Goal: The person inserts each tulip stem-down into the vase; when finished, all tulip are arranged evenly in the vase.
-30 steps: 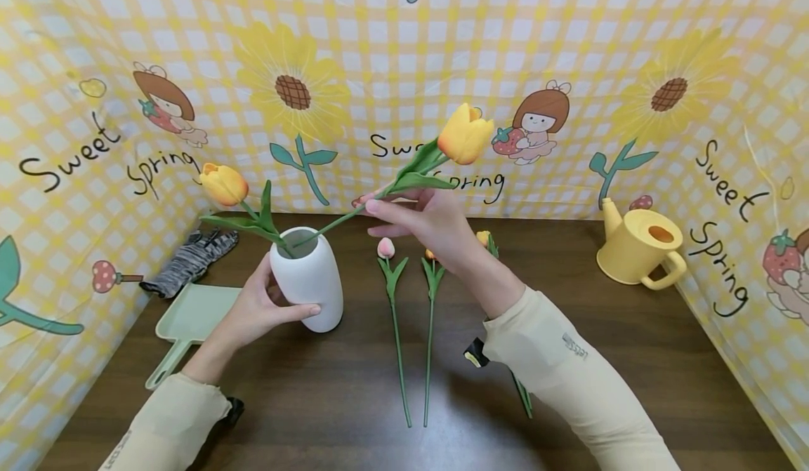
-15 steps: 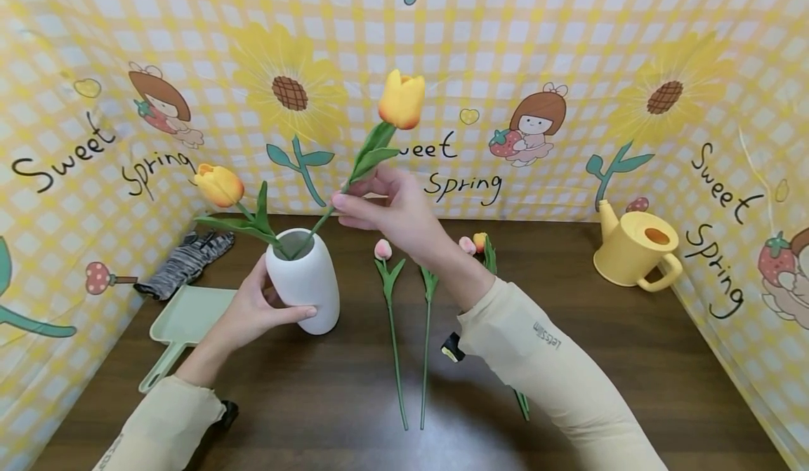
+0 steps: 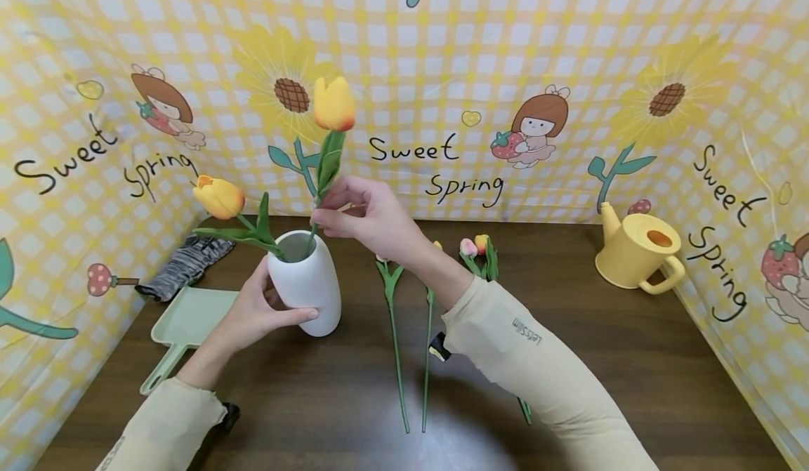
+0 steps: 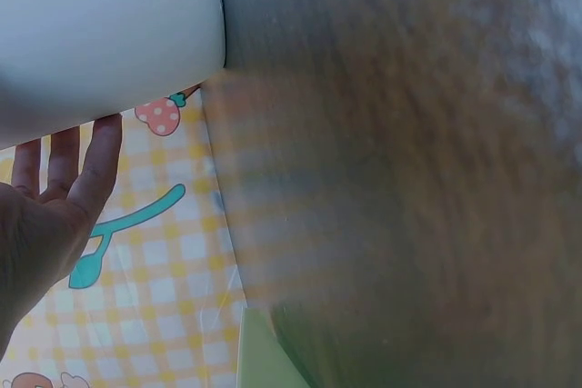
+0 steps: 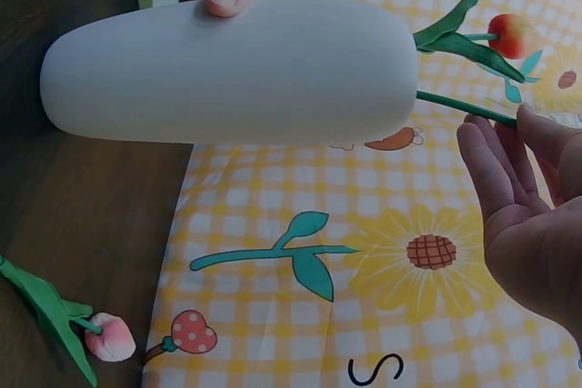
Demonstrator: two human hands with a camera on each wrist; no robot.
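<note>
A white vase (image 3: 306, 292) stands on the brown table, and my left hand (image 3: 255, 311) grips it round its left side, thumb across the front. One yellow-orange tulip (image 3: 219, 197) leans out of the vase's mouth to the left. Above the mouth, my right hand (image 3: 369, 218) pinches the green stem (image 5: 468, 108) of a second yellow-orange tulip (image 3: 333, 104). That tulip is nearly upright, its lower stem inside the vase. The right wrist view shows the stem running from the rim to my fingertips. How deep the stem reaches is hidden by the vase wall.
Several tulips lie on the table, among them a pink one (image 5: 110, 338) and a pair (image 3: 480, 250) by my right forearm. A light green dustpan (image 3: 192, 316) and a grey knitted glove (image 3: 189, 264) lie at left. A yellow watering can (image 3: 638, 250) stands at right. Patterned cloth walls surround the table.
My right hand has moved left toward the vase, and the tulip it holds has swung from a rightward slant to nearly upright. The left hand and vase have stayed in place.
</note>
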